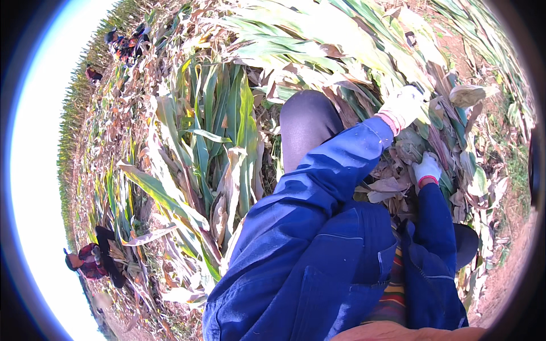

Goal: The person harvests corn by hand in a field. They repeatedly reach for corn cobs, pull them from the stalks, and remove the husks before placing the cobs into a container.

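Note:
Both my hands wear white gloves and work among cut corn stalks lying on the ground to my right. My left hand (402, 108) is closed at the upper edge of the pile; glare hides what its fingers hold, and a small dark spot shows at its fingertips. Lower down, my right hand (426, 169) curls around a reddish corn stalk (437, 139), its fingers partly lost among the leaves. Between the hands lies a pale, dry-husked corn ear (409, 146). Another bulky, husk-wrapped ear (466, 95) sticks out just right of my left hand.
My bent knee (310, 116) rises between the pile and leafy corn stalks (210, 131) on the left. Long cut stalks (318, 34) spread across the far side. Several other people, one in a checked shirt (91, 262), are in the field at left. Bare soil (503, 273) borders the right.

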Motion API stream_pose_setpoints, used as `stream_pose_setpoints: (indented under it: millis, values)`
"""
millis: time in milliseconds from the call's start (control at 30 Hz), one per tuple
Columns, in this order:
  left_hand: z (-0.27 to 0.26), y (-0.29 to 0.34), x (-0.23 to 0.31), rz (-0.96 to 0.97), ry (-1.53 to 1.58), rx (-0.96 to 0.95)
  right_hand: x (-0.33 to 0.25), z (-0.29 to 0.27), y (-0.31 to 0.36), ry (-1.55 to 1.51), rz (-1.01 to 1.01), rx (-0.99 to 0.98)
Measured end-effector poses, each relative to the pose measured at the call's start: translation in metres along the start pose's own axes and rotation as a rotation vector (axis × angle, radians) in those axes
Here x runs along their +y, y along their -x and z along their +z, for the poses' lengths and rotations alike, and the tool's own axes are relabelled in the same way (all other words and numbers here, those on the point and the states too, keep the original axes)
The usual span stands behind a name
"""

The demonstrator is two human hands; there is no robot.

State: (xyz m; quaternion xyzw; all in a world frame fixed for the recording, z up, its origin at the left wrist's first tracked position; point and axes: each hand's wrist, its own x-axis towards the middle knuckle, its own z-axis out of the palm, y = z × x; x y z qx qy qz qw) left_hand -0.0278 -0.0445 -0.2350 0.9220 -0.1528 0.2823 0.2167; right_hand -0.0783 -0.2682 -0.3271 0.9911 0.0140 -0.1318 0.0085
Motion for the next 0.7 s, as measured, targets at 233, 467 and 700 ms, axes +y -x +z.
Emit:
stream_pose_setpoints:
  millis: [233,467,700]
  values:
    - [-0.166,0.004,0.007,-0.381,0.821,0.021,0.013,-0.055,0.053,-0.218,-0.029,-0.074]
    - [-0.252,0.031,-0.007,-0.594,0.825,0.269,0.118,-0.121,0.144,-0.380,0.007,0.222]
    - [-0.173,0.157,-0.140,-0.852,0.801,-0.009,0.233,-0.102,0.260,-0.865,0.440,0.537]
